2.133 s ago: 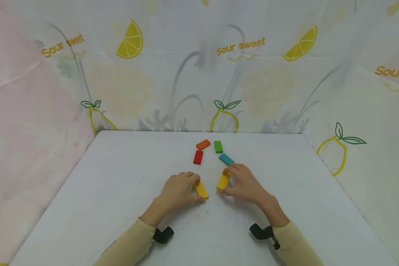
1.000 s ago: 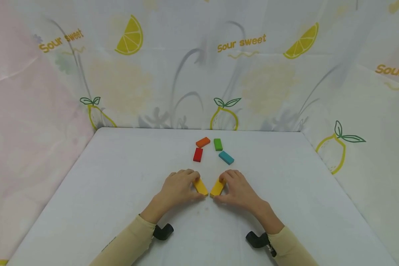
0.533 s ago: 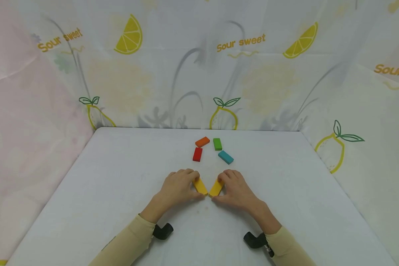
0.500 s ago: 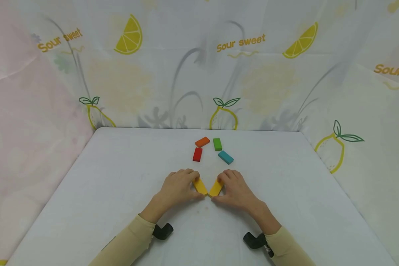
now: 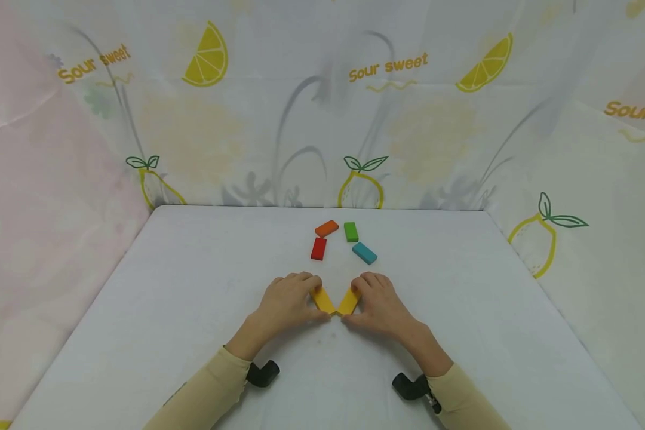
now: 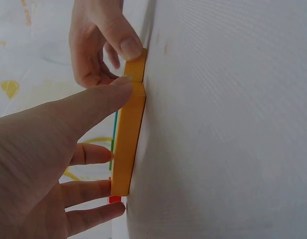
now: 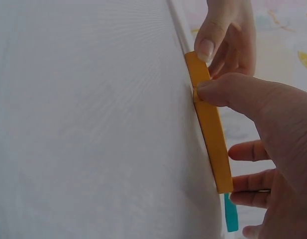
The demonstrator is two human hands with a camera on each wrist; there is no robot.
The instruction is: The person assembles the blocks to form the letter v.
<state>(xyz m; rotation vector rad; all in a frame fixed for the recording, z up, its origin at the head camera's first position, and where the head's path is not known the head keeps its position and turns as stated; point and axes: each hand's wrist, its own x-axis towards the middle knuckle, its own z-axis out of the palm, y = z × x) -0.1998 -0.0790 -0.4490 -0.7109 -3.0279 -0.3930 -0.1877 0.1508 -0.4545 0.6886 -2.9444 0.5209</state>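
My left hand (image 5: 287, 301) holds a yellow block (image 5: 323, 300) by its two ends, thumb at the near end and fingers at the far end. In the same way my right hand (image 5: 378, 303) holds a second yellow block (image 5: 349, 301). Both blocks lie on the white table, and their near ends meet in a V that widens away from me. In the left wrist view the left yellow block (image 6: 129, 139) stands large in front, its end against the other one. The right wrist view has the right yellow block (image 7: 213, 144) in front, with the left thumb beyond.
Beyond the hands, a red block (image 5: 319, 249) and an orange block (image 5: 326, 228) lie left of a green block (image 5: 351, 232) and a blue block (image 5: 364, 252). A lemon-printed cloth wall (image 5: 279, 119) rises behind the white table (image 5: 193, 251).
My right hand has brought its yellow block left and nearer, turning it slightly, until its near end met the left block. My left hand has stayed almost still.
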